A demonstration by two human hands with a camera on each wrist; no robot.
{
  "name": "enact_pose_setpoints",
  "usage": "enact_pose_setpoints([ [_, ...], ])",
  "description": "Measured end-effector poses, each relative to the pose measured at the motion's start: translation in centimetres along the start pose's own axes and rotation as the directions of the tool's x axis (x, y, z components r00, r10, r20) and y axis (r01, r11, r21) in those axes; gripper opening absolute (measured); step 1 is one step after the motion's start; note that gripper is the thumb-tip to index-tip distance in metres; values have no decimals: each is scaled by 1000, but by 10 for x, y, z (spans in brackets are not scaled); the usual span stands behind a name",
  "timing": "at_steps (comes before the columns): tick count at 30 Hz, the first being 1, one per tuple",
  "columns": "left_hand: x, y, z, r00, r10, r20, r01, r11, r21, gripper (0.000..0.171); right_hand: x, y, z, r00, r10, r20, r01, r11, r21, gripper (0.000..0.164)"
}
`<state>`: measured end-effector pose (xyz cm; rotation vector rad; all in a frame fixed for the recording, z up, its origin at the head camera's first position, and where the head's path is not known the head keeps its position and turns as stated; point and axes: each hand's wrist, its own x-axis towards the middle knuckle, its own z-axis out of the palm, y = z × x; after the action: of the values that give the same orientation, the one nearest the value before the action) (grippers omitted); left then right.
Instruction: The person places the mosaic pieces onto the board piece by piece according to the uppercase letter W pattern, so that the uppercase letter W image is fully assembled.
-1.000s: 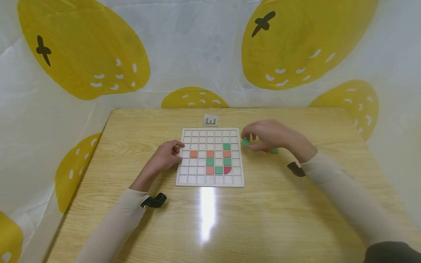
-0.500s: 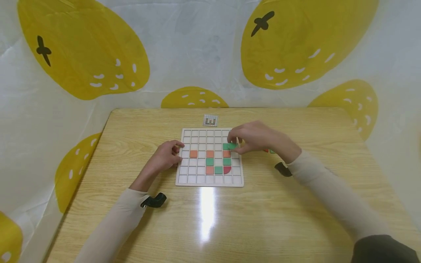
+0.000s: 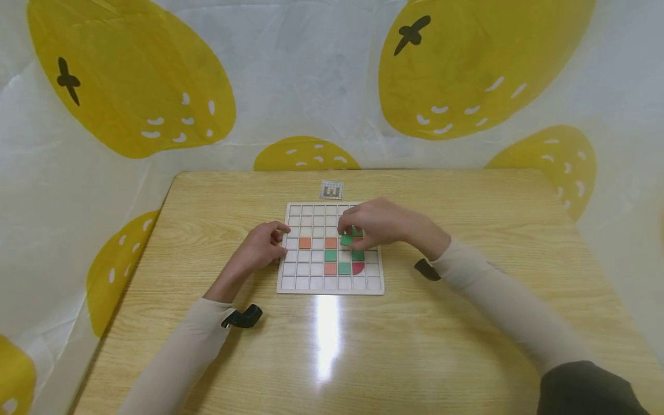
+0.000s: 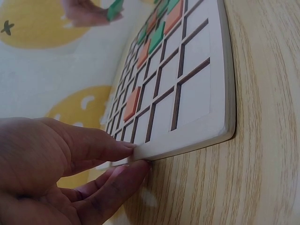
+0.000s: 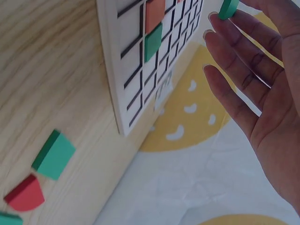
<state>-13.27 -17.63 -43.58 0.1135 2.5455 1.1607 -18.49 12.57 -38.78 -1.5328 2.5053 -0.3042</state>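
The small green square tile (image 3: 346, 239) is pinched between the fingertips (image 5: 216, 21) of my right hand (image 3: 376, 223), held just above the middle cells of the white wooden grid board (image 3: 290, 285), near the centre of its right half; the left wrist view shows the tile clear of the board surface. My right hand's other fingers are extended and loosely apart. The board lies flat on the light wood-grain table (image 3: 415, 346). My left hand (image 3: 261, 246) rests at the board's left edge, with the fingers curled against the rim and the thumb beneath the edge (image 4: 126, 173), touching it. Set in the board's cells are orange square tiles (image 3: 305, 243), green square tiles (image 3: 331, 255) and one red quarter-round tile (image 3: 359, 267). In the right wrist view, loose pieces lie on the table beside the board: a green tile (image 5: 53, 155) and a red quarter-round piece (image 5: 24, 194). A small patterned card (image 3: 332, 189) lies just beyond the board's far edge.
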Motion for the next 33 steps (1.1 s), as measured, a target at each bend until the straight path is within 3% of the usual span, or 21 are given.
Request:
enact_pose_setpoints([
  [14, 1, 2, -2, 1000, -1, -4, 1, 1000, -2, 47, 24, -13, 11, 997, -55, 61, 54, 998, 26, 24],
  [23, 1, 4, -3, 1000, 3, -11, -3, 1000, -10, 47, 37, -23, 17, 992, -102, 68, 105, 994, -27, 25],
  [33, 2, 6, -3, 1000, -14, -1, 14, 1000, 12, 47, 49, -35, 25, 988, -81, 129, 82, 997, -6, 25],
])
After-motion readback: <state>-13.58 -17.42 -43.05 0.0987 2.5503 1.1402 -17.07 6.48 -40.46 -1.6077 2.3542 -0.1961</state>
